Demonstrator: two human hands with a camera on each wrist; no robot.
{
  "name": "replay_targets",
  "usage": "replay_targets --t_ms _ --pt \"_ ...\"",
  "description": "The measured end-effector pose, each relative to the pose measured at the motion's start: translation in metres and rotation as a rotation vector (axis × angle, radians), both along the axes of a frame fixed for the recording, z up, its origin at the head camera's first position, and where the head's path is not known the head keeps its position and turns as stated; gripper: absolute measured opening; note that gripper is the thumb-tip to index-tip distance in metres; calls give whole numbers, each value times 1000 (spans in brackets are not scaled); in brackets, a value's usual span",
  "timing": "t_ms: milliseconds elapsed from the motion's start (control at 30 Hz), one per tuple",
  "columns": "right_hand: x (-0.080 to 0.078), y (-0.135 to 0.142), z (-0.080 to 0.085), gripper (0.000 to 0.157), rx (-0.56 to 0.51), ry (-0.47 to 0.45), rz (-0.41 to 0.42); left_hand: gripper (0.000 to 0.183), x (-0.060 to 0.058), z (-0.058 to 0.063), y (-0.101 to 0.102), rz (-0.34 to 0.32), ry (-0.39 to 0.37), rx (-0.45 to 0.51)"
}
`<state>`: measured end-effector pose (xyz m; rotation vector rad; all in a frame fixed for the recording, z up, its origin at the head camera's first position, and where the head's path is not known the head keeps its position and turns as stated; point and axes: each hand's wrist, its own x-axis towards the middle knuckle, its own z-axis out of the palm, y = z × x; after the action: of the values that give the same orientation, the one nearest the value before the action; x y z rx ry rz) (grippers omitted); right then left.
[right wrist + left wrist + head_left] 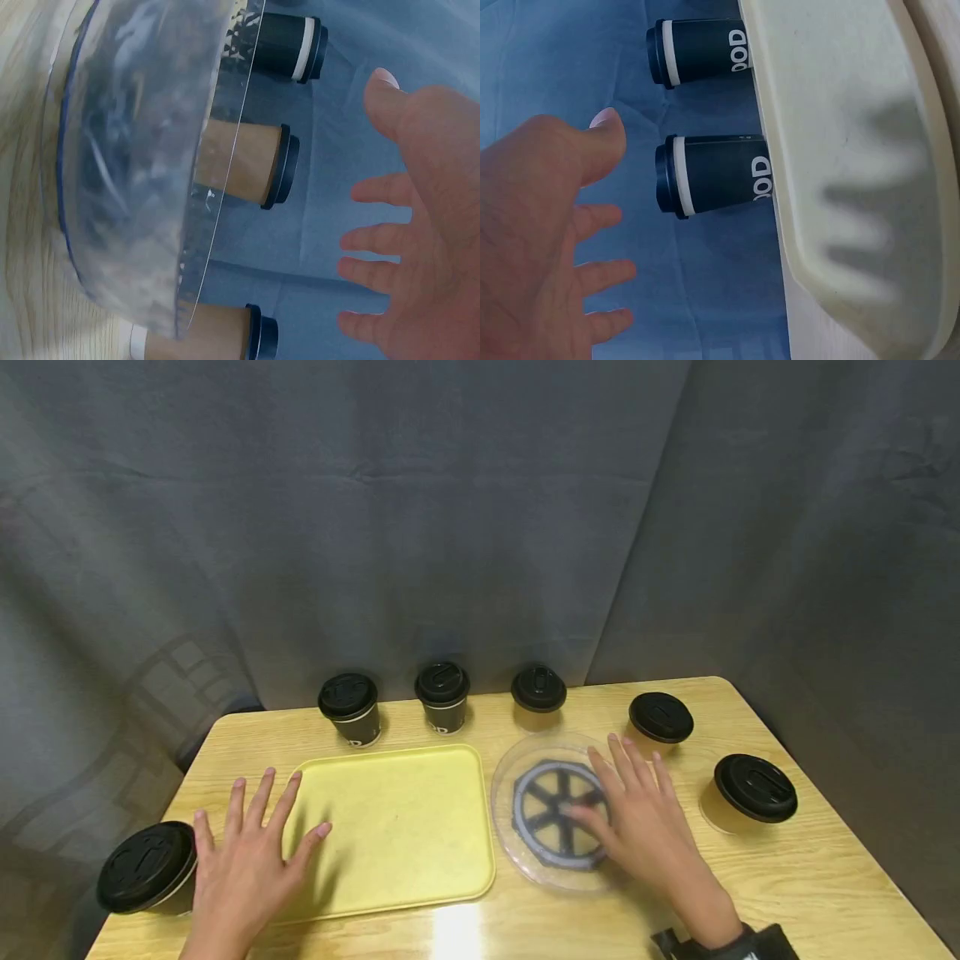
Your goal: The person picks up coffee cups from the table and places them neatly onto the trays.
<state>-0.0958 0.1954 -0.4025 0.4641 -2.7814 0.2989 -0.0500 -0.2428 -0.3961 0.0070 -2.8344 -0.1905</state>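
My left hand (243, 868), fingers spread and holding nothing, hovers over the left end of a yellow tray (405, 835). Just left of it stands a black paper cup with a black lid (146, 868). Over the right side of a clear round plastic turntable-like dish (504, 827) with a dark spoked base, my right hand (652, 827) is held with straight, parted fingers. The right wrist view shows it apart from the dish. Two lidded black cups, one (360, 727) and another (447, 717), stand behind the tray; in the left wrist view the nearer black cup (720, 174) shows white lettering.
Three brown paper cups with black lids stand at the back and right: one (537, 717) behind the dish, one (651, 745) beyond my right fingers, and one (720, 810) near the right edge. A wooden table (810, 877) carries everything. Grey curtain (450, 527) hangs behind.
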Motion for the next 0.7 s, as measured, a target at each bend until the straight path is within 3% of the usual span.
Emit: replay_targets --t_ms 700 --pt "3 -29 0 76 12 -38 68 75 3 6 -16 67 -29 9"
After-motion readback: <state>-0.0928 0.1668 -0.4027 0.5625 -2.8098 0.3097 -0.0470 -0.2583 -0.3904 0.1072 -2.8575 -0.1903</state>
